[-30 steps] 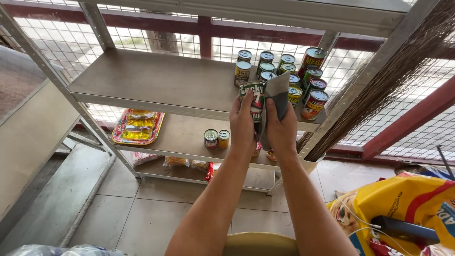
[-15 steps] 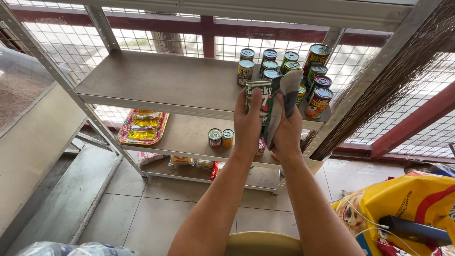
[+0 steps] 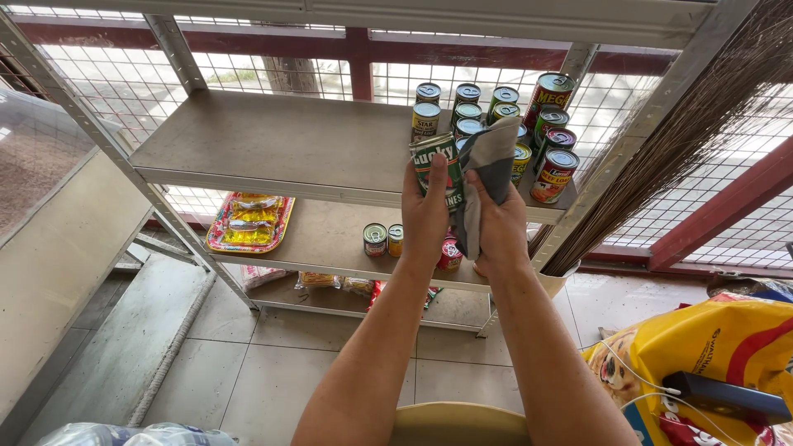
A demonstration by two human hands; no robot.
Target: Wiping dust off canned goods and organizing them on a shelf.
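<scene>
My left hand point(image 3: 424, 216) grips a green-labelled tin can point(image 3: 438, 168), held upright in front of the metal shelf point(image 3: 273, 149). My right hand point(image 3: 500, 227) presses a grey cloth point(image 3: 486, 169) against the right side of that can. Both hands are raised just in front of the shelf's front edge. Behind them, several more cans point(image 3: 496, 124) with green and red labels stand grouped on the right end of the same shelf.
The lower shelf point(image 3: 330, 235) carries two small cans point(image 3: 384, 239) and a red tray of yellow packets point(image 3: 250, 221). A broom of twigs point(image 3: 661, 157) leans at the right. A yellow bag point(image 3: 710, 363) lies at lower right, a tan round rim point(image 3: 458, 421) below my arms.
My hands have stayed together on the can while the cloth shifted around its right side; the view has tilted slightly, moving the shelf rightward in the picture.
</scene>
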